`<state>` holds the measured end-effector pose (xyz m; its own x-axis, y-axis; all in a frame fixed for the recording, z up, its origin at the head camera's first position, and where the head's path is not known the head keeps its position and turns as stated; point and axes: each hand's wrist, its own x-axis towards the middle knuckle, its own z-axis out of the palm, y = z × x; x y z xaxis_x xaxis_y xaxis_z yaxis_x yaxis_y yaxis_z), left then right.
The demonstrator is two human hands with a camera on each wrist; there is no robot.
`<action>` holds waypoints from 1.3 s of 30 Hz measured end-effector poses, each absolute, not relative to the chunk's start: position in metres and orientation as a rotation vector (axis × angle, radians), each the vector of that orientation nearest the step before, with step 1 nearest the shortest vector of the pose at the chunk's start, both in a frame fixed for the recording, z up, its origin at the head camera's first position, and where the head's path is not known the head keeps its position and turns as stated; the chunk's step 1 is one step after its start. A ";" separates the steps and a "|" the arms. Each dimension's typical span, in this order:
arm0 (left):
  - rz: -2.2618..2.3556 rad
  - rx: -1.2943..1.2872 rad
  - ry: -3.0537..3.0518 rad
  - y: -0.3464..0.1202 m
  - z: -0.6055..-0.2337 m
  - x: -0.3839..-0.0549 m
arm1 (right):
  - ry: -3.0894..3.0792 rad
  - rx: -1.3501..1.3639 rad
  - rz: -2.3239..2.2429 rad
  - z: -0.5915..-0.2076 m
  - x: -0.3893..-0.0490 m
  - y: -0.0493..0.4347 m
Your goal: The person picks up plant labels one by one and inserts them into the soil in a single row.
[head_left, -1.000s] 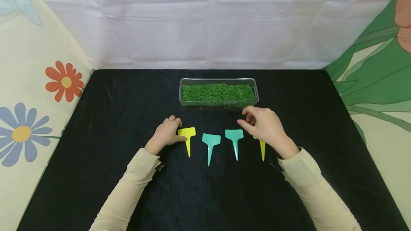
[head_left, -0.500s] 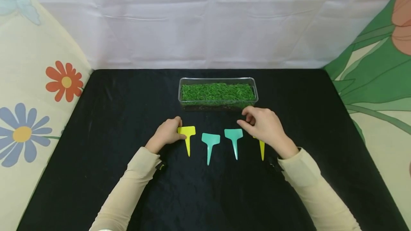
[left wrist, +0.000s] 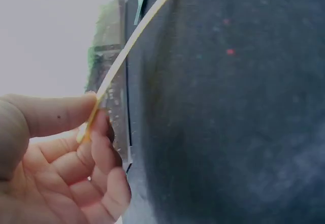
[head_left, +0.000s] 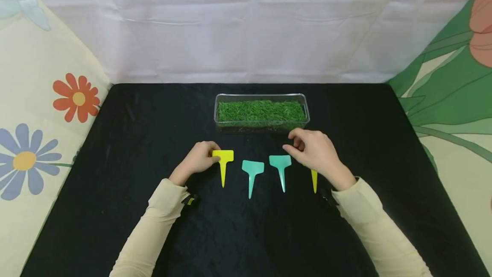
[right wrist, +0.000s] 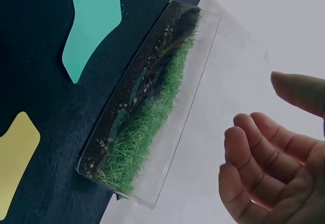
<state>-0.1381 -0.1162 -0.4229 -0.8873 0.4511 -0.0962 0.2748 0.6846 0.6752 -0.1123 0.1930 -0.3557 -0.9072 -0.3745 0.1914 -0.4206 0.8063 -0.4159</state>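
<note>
In the head view my left hand (head_left: 197,157) pinches the T-shaped head of a yellow plant label (head_left: 224,155), whose pointed stem hangs toward me. The left wrist view has that label (left wrist: 124,54) edge-on between thumb and bent fingers. Two teal plant labels, one (head_left: 252,167) left and one (head_left: 280,162) right, lie on the black cloth, points toward me. My right hand (head_left: 317,151), fingers loosely bent and nothing between them, hovers over a second yellow label (head_left: 314,181), hiding its head in the head view. The right wrist view shows part of that label (right wrist: 18,158).
Behind the labels stands a clear rectangular tub (head_left: 220,97) of green grass (head_left: 261,111) over dark soil. The black-covered table (head_left: 153,114) ends at a white cloth backdrop (head_left: 246,33), with flower-printed panels at both sides.
My left hand has tilted and raised the left yellow label slightly, its stem swinging a little left. The right hand stays nearly still, and the teal labels have not moved.
</note>
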 end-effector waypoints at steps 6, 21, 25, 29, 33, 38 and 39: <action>1.110 0.626 2.626 -0.119 -0.413 -0.136 | -2.905 0.647 0.729 -0.356 -0.113 0.192; 1.240 0.725 2.745 -0.121 -0.381 -0.125 | -2.900 0.679 0.732 -0.353 -0.112 0.190; 1.268 0.775 2.777 -0.119 -0.374 -0.123 | -2.895 0.730 0.764 -0.351 -0.112 0.188; 1.284 0.808 2.798 -0.118 -0.371 -0.121 | -2.890 0.788 0.826 -0.347 -0.113 0.184; 1.311 0.830 2.794 -0.117 -0.370 -0.121 | -2.892 0.819 0.850 -0.342 -0.115 0.176; 1.338 0.862 2.776 -0.113 -0.367 -0.119 | -2.917 0.865 0.844 -0.337 -0.119 0.163; 1.342 0.870 2.772 -0.112 -0.367 -0.119 | -2.924 0.877 0.850 -0.336 -0.119 0.160</action>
